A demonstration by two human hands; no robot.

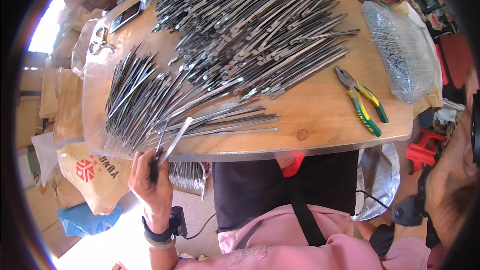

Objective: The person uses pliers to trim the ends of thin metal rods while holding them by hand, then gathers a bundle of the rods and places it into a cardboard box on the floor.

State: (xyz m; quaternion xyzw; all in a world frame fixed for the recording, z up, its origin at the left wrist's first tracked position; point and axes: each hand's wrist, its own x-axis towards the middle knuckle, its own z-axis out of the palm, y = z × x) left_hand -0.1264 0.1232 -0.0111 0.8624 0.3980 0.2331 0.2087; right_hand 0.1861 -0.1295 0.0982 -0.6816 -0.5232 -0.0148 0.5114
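To the left of the person's left hand (150, 177), a brown paper sack (90, 182) leans, with a blue bag (90, 219) just under it. Up and away from the hand, scissors (101, 42) and then a phone (126, 17) lie on the bench (305, 137). A small pile of thin metal strips (130, 102) fans out just beyond the fingers.

The left hand itself is raised at the bench's near edge, forearm coming up from below, fingers curled, and it's pinching a couple of loose strips (176, 140) that slant up to the right, one pale and broad-looking, one dark. Beyond it, up and right, spreads the big heap of strips (250, 35). Well to its right are pliers (361, 101), handles spread, then a clear bag of strips (400, 52).

At the far right, an arm with a black wristband (425, 190) bends near the edge; I can't tell what the right hand is doing.
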